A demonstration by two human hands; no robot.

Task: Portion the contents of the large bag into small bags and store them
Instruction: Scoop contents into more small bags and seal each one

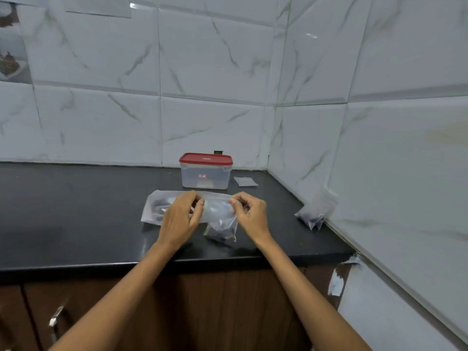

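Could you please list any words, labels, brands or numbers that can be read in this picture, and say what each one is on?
No text can be read.
Small red and white sticker on the front of the clear plastic container with the red lid: print too small and blurred to read.
Embossed patch on the red lid: illegible.

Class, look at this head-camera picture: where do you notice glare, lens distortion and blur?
Head view: glare streaks on the glossy wall tiles; wide-angle bending curves the tile lines and the counter edge; the small bag and both hands look soft, not crisp.
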